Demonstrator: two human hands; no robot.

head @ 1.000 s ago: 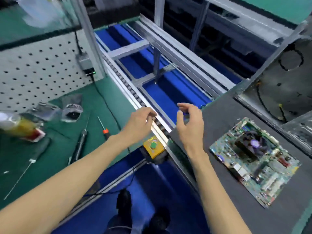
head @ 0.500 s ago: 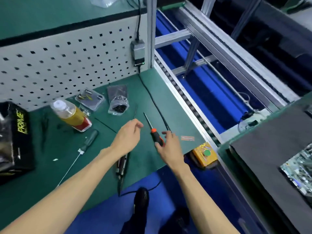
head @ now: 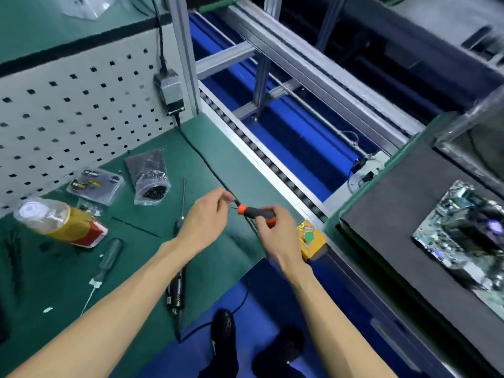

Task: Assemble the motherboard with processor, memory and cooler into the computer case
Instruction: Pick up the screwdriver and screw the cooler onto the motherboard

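Right hand (head: 275, 236) grips screwdriver (head: 256, 213); left hand (head: 204, 219) apparently pinches its shaft. Motherboard (head: 461, 236), cooler fitted, lies at 3 o'clock, not yet cased.

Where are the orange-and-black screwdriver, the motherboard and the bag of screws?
orange-and-black screwdriver (head: 256, 213): head view, on its black handle.
motherboard (head: 447, 236): head view, on the board's left part.
bag of screws (head: 152, 188): head view, on the dark screws inside.
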